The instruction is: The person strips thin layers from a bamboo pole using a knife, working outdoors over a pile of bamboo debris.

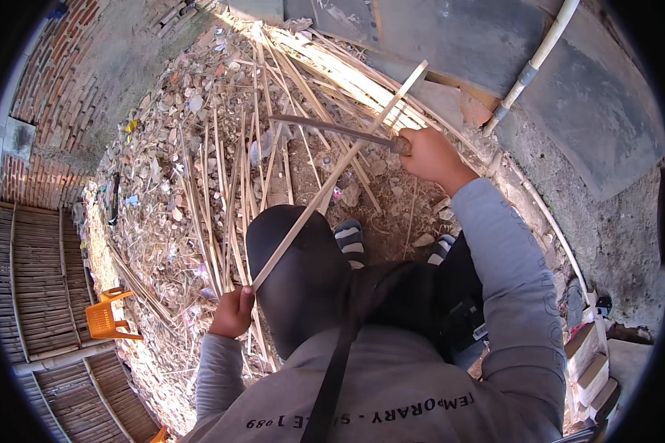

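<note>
My left hand (234, 312) is closed around the lower end of a long pale bamboo strip (301, 223). The strip slants up and to the right, over my dark-covered knee (292, 255). In my right hand (430, 157) is the handle of a machete (319, 127), its long dark blade pointing left. Blade and strip cross near the strip's upper part; whether the edge bites into it I cannot tell. Beyond my knee, several loose bamboo strips (222, 188) lie on the ground.
Rubble and litter (159, 177) cover the ground. Dark panels (465, 44) and a pale pole (528, 70) stand at the far right. To the left are an orange plastic chair (107, 317), a woven bamboo wall (41, 273) and a brick wall (55, 81). Striped sandals (351, 240) are on my feet.
</note>
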### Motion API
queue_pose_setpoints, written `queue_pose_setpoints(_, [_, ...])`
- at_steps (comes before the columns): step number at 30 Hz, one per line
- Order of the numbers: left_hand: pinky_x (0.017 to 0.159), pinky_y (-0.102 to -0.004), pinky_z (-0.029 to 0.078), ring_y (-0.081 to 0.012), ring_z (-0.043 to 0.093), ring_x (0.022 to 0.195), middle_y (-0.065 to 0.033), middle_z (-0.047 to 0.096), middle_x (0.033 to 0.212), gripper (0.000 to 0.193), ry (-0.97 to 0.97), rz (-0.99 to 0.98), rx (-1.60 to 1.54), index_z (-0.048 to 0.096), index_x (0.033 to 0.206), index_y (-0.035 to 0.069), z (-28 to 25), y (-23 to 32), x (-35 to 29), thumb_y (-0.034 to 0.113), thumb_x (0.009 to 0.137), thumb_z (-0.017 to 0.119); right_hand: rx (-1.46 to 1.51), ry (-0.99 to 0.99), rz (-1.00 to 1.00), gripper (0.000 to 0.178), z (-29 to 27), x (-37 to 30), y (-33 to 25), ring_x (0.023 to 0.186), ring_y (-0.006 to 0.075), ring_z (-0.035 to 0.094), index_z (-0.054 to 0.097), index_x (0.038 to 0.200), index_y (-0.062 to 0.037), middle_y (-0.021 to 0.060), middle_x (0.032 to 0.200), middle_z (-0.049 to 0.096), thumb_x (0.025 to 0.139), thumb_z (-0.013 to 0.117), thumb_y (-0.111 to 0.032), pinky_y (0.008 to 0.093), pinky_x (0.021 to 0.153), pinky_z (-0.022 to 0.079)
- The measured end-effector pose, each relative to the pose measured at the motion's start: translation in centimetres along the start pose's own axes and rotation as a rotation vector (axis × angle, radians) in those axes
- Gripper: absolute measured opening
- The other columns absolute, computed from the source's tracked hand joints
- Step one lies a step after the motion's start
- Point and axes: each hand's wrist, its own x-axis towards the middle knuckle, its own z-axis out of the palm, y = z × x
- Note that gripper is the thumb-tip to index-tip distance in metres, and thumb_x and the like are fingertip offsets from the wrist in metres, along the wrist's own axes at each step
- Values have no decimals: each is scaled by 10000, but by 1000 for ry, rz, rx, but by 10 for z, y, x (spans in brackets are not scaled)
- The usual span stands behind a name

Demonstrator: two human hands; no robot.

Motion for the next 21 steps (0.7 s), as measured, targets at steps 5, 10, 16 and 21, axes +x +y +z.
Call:
queue_pose_setpoints(5, [569, -371, 388, -160, 427, 586, -54, 476, 614, 560, -46, -91, -126, 527, 747, 0, -1, 1, -1, 412, 1102, 397, 43, 161, 63, 403, 15, 3, 3, 887, 418, 688, 697, 1131, -44, 244, 910, 703, 765, 708, -213, 500, 817, 548])
queue_pose_setpoints(10, [546, -339, 350, -123, 397, 584, -11, 458, 616, 564, 4, -21, -155, 523, 744, 18, 7, -9, -5, 426, 1107, 381, -79, -44, -116, 404, -5, -5, -28, 883, 420, 689, 693, 1129, -22, 255, 938, 707, 767, 685, -200, 485, 818, 551])
queue_pose_setpoints(16, [559, -314, 356, -105, 415, 602, 8, 484, 659, 567, -72, -98, -183, 548, 780, 35, -2, 3, -4, 473, 1099, 382, 192, 183, 79, 371, 18, 9, 35, 792, 386, 684, 687, 1109, 3, 248, 886, 705, 787, 672, -181, 447, 753, 541])
queue_pose_setpoints(21, [574, -280, 368, -93, 422, 628, 18, 507, 743, 516, -142, -298, -408, 586, 899, 48, 3, -9, -5, 492, 1089, 404, 316, 149, 121, 449, 1, 1, 6, 899, 393, 702, 684, 1171, -22, 234, 938, 722, 796, 708, -267, 466, 817, 547])
